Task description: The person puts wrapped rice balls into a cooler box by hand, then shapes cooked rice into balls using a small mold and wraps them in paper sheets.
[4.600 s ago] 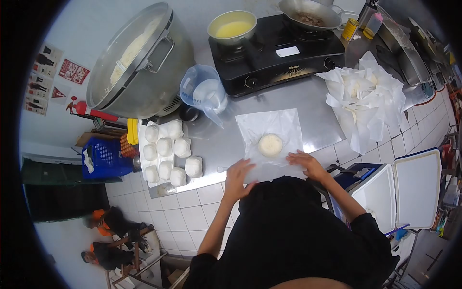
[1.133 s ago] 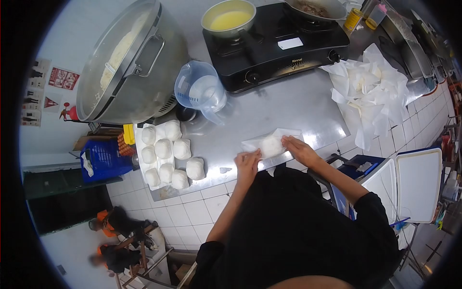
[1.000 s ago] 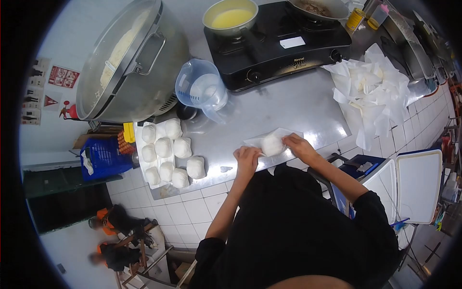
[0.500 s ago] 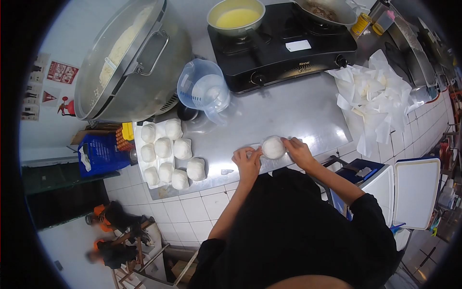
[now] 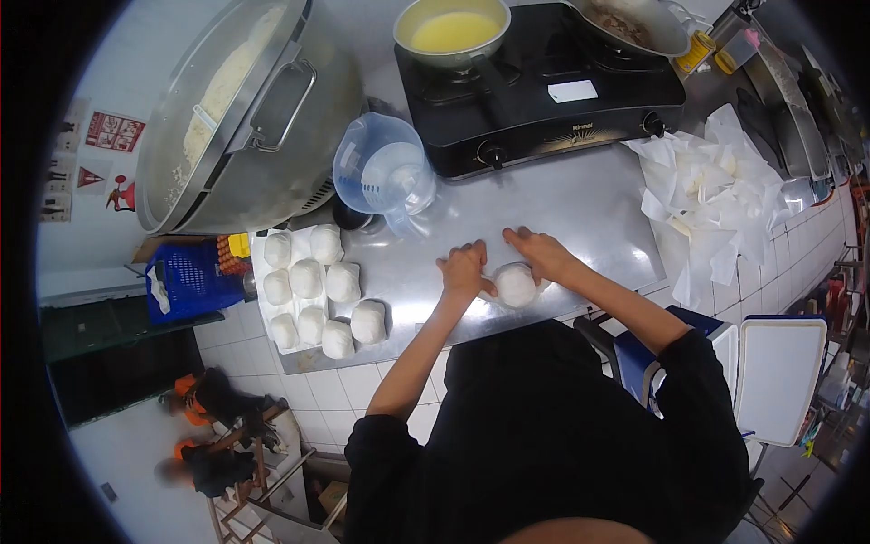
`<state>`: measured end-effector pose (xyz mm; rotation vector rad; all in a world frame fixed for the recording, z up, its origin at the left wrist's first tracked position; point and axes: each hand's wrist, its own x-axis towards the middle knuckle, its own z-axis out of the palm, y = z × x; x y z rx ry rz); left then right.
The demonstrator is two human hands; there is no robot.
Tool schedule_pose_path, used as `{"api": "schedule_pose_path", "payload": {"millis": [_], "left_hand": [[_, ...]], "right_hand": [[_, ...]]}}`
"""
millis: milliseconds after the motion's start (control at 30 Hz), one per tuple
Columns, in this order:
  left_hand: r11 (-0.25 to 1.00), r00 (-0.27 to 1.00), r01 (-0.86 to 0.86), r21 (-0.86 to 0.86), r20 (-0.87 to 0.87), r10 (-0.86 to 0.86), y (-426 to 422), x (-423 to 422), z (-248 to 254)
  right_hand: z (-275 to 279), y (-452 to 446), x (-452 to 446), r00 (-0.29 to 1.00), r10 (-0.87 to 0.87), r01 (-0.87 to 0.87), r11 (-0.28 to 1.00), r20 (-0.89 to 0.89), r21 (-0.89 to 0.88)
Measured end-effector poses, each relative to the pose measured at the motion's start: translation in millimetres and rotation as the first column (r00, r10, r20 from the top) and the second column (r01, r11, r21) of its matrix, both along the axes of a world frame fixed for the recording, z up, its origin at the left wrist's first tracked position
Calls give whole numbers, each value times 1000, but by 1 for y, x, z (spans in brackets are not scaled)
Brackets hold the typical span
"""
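A round white ball (image 5: 517, 286), which looks like rice in a thin pale wrapper, rests near the front edge of the steel table (image 5: 580, 199). My left hand (image 5: 464, 270) is at its left, fingers stretched away from me and thumb low beside the wrapper. From the right, my right hand (image 5: 541, 256) reaches over the ball's far side, with index finger forward and thumb near the ball; both hands look open. Wrapper edges under the hands are partly hidden. Several similar wrapped balls (image 5: 343, 282) stand in rows to the left, some on a white sheet or tray.
A large rice pot (image 5: 272, 172) stands at the back left beside a clear water jug (image 5: 385, 172). Behind is a black gas stove (image 5: 544, 109) with a pan of yellow liquid (image 5: 462, 32). White paper sheets (image 5: 711, 190) are piled at right. Two people sit at lower left.
Both hands have moved from pinching at the ball's sides to its far side, fingers now stretched forward. The ball sits slightly closer to my body.
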<state>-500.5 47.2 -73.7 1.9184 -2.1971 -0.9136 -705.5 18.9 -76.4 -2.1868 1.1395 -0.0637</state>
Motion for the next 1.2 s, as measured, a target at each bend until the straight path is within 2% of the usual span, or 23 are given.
{"api": "schedule_pose_path", "payload": {"millis": [67, 167, 267, 367, 400, 433, 533, 600, 633, 733, 800, 833, 933, 1033, 1133, 1200], "left_hand": [[998, 999, -32, -63, -31, 30, -1, -7, -1], [944, 996, -26, -329, -90, -4, 14, -16, -18], [897, 992, -107, -429, -106, 67, 47, -19, -15], [853, 985, -170, -494, -111, 133, 80, -21, -20], [837, 982, -188, -515, -108, 154, 86, -23, -22], [820, 978, -206, -534, -106, 177, 94, -26, -25], [823, 919, -369, -433, -303, 253, 112, -39, -22], [822, 805, -501, -269, -493, 330, 119, -46, -11], [816, 731, -550, -177, -574, 368, 123, -50, -7], [787, 682, -595, -162, -619, 389, 127, -63, -7], [796, 751, -560, -232, -548, 368, 126, -68, -2], [799, 782, -539, -266, -511, 357, 124, -69, 1], [823, 746, -539, -180, -556, 367, 113, -63, -15], [788, 688, -596, -157, -606, 399, 106, -62, -16], [831, 814, -522, -194, -404, 417, 97, -54, -19], [810, 790, -564, -158, -390, 474, 96, -51, -18]], "right_hand": [[6, -6, 3, 995, 93, -92, 995, 19, -28], [3, -15, 4, 964, 229, -233, 972, 135, 14], [-18, -6, -2, 936, 233, -246, 969, 263, 19], [-16, 16, -6, 939, 194, -211, 977, 284, 28], [-17, 25, -5, 928, 166, -166, 986, 333, -30], [-17, 33, -5, 930, 126, -128, 992, 346, -17], [-18, 49, -5, 919, 39, -42, 999, 392, -1], [-18, 56, -5, 899, 26, -19, 1000, 437, -19], [-18, 60, -6, 894, 44, -12, 997, 446, -75], [-17, 71, -9, 885, 99, 34, 961, 454, -276], [-16, 82, -12, 889, 129, 87, 894, 438, -440], [-16, 86, -12, 901, 102, 102, 896, 423, -433], [-23, 99, -7, 916, 21, 171, 883, 401, -436], [-37, 110, 6, 905, -53, 272, 836, 423, -477], [-38, 113, 16, 886, -126, 361, 790, 446, -495], [-35, 112, 21, 866, -177, 421, 762, 467, -491]]}}
